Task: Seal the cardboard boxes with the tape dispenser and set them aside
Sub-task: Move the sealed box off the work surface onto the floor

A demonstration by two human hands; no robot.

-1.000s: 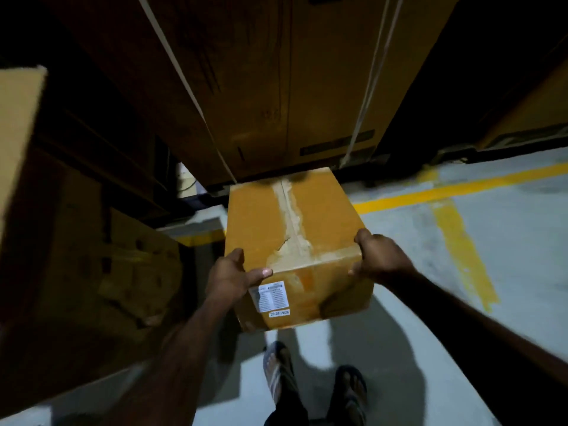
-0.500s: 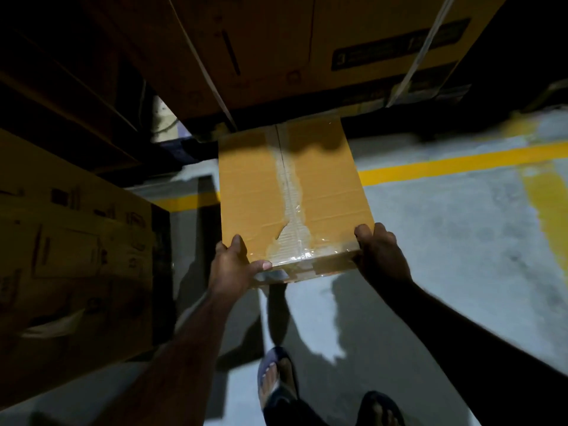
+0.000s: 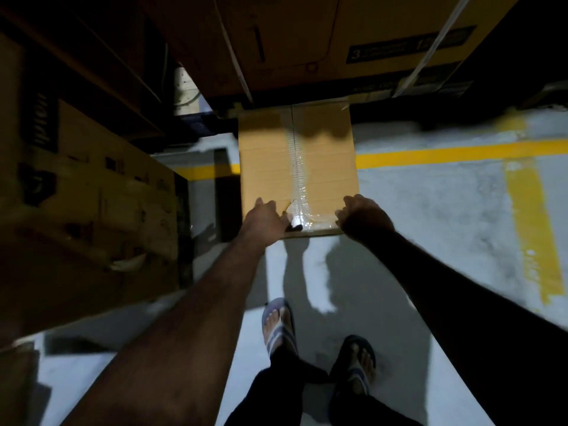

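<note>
We hold the cardboard box (image 3: 267,167) out ahead of us above the grey floor (image 3: 430,216), its far end against the base of a big strapped carton (image 3: 307,41). Whether it rests on the floor we cannot tell. Our left hand (image 3: 266,218) grips the near left corner, thumb over the top. Our right hand (image 3: 364,218) curls its fingers round the near right corner. Clear tape (image 3: 297,176) runs along the top seam. Stacked cartons (image 3: 92,195) stand at the left.
</note>
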